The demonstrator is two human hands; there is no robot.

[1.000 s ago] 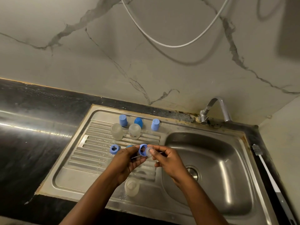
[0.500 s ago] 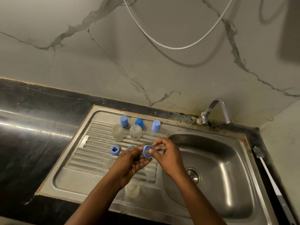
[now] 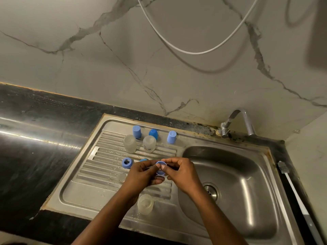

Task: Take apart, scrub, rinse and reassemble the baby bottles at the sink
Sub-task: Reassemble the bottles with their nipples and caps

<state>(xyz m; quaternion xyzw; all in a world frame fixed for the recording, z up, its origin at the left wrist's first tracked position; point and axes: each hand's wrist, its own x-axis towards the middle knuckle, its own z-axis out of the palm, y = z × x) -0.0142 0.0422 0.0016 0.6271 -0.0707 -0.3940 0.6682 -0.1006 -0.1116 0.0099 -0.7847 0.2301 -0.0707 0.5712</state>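
Both hands meet over the ribbed steel drainboard (image 3: 99, 167) of the stainless steel sink (image 3: 247, 174). The left hand (image 3: 143, 174) and the right hand (image 3: 183, 174) pinch one blue plastic screw ring (image 3: 160, 171) between thumb and curled fingers. The left hand takes it from its 9 o'clock side and the right hand from its 3 o'clock side. This ring is held up above the drainboard, close to the border with the basin. Whether something sits inside it I cannot tell, because the fingers cover it.

With the held ring as the centre of the clock:

- **Rings:** at 9 o'clock a second blue ring (image 3: 127, 163) lies flat on the ribs. A third blue ring (image 3: 144, 159) shows only its top edge behind the left fingers — so three rings in all.
- **Bottles:** toward 11 o'clock two clear plastic bottle bodies (image 3: 130, 143) (image 3: 149, 143) stand side by side. A third clear bottle body (image 3: 145, 204) stands at 6 o'clock, between the two forearms near the front rim.
- **Caps:** behind the two bottles is a row of three blue plastic caps (image 3: 137, 132) (image 3: 153, 133) (image 3: 171, 137).
- **Clear piece:** at 8 o'clock lies one small clear piece (image 3: 121, 177) — too faint to name.

At 3 o'clock, well apart on the dark counter edge, lies one bottle brush with a white handle (image 3: 290, 183). One chrome tap (image 3: 237, 119) stands at 1 o'clock. One white hose (image 3: 194, 53) hangs on the marble-pattern wall.
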